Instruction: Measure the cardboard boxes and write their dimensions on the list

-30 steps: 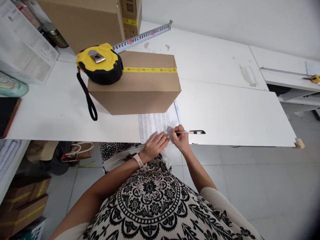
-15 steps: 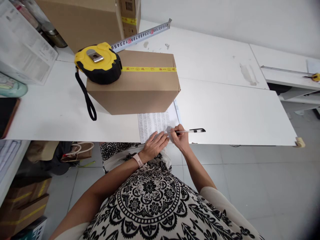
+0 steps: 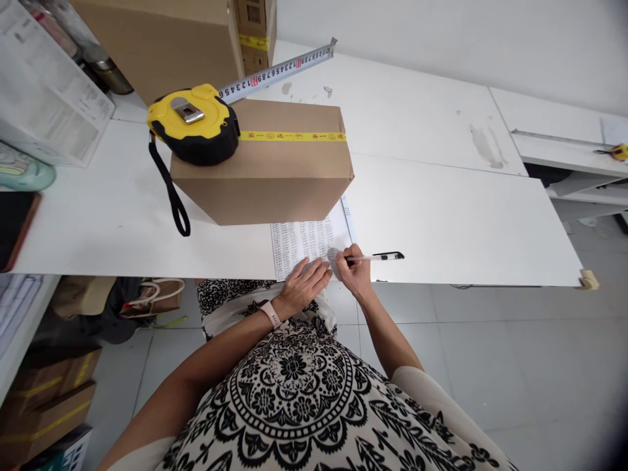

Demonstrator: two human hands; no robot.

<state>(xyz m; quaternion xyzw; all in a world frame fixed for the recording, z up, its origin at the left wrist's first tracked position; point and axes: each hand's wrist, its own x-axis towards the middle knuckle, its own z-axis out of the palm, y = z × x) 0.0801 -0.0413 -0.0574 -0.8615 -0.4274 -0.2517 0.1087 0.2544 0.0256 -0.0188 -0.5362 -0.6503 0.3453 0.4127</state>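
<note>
Through the head camera I look down on a long white worktop (image 3: pixel 441 222). The biggest container on it is a large plain brown cardboard box (image 3: pixel 167 46) at the far left; its contents are out of my sight. Nearer the middle I have a smaller brown cardboard carton (image 3: pixel 275 196), sealed along its top with printed yellow tape, so what it holds is hidden too. On my left leans a white printed carton (image 3: pixel 44 85), with a dark metal-capped jar (image 3: pixel 115 75) between it and the large box; I cannot make out what fills either. Below the worktop I see a brown bag with pale handles (image 3: pixel 159 299), its inside too dim to read. The white sheet of close black handwriting (image 3: pixel 299 245) lies at the near edge, its far part hidden by the taped carton. A yellow-and-black tape measure (image 3: pixel 196 131), blade drawn out, sits at the left end of that carton's top. The left hand (image 3: pixel 301 288) lies flat on the sheet, gripping nothing. The right hand (image 3: pixel 356 275) has its grip closed around a slim clear pen with a black cap (image 3: pixel 380 256), held over the sheet's right side.
</note>
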